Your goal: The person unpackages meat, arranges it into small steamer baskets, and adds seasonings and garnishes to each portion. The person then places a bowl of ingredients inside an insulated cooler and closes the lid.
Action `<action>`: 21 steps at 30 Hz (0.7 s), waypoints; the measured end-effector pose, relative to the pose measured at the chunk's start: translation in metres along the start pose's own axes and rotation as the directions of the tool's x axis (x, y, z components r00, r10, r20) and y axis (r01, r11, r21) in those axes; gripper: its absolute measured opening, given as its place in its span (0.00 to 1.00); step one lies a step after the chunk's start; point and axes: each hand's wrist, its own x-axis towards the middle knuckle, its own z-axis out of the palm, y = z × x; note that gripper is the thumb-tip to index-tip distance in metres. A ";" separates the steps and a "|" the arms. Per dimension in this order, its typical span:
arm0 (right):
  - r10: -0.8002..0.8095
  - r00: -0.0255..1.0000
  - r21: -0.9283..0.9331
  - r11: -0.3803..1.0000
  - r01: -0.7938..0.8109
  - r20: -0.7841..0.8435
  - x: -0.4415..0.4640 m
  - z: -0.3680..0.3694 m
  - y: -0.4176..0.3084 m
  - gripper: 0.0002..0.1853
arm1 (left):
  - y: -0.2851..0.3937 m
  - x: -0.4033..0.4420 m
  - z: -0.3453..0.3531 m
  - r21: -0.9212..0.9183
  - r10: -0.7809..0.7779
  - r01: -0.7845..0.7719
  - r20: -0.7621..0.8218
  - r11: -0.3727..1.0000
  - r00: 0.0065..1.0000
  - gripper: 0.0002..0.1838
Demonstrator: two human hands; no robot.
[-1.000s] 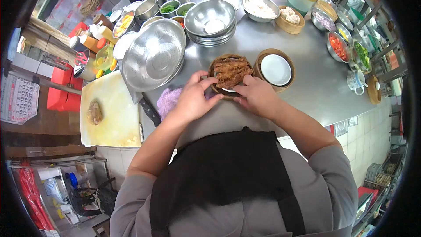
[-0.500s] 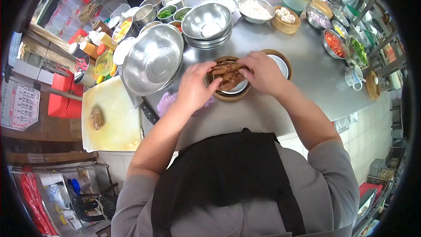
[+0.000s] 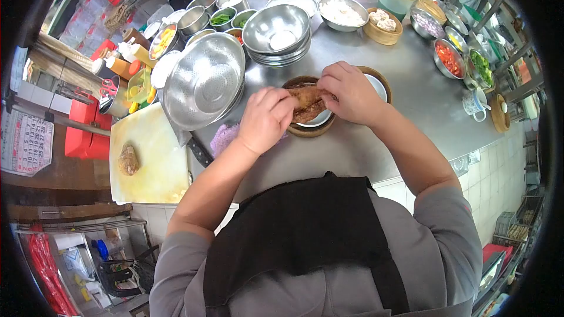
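Left hand (image 3: pixel 267 118) and right hand (image 3: pixel 348 94) apparently pinch browned food (image 3: pixel 306 97) over the bamboo basket (image 3: pixel 310 132), fingertips partly hidden: positioning step; next move calls for even support.

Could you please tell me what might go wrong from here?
The brown food pieces pinched between the left hand and right hand might slip onto the steel table. The right wrist is close to the neighbouring steamer basket, so it could nudge that.
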 end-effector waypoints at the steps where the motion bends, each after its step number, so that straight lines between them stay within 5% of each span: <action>1: -0.016 1.000 0.009 1.000 0.016 0.002 -0.004 -0.001 0.000 0.14 | 0.003 -0.005 -0.004 0.036 0.019 -0.020 0.033 0.999 0.999 0.13; 4: 0.003 1.000 0.064 0.998 -0.004 0.030 -0.013 -0.008 0.004 0.15 | 0.003 -0.020 -0.004 -0.029 -0.071 0.071 -0.008 0.997 0.997 0.15; 7: 0.120 0.987 0.135 0.982 -0.134 0.104 -0.013 -0.011 0.006 0.15 | 0.001 -0.017 0.002 -0.154 -0.364 0.359 -0.004 0.921 0.931 0.16; 11: 0.144 0.979 0.146 0.975 -0.165 0.146 -0.006 -0.004 0.013 0.10 | 0.000 -0.005 0.010 -0.214 -0.697 0.748 0.271 0.628 0.663 0.16; 21: 0.272 0.934 0.135 0.942 -0.308 0.231 -0.005 0.003 0.018 0.07 | -0.008 -0.002 0.018 -0.373 -0.692 0.817 0.439 0.440 0.573 0.11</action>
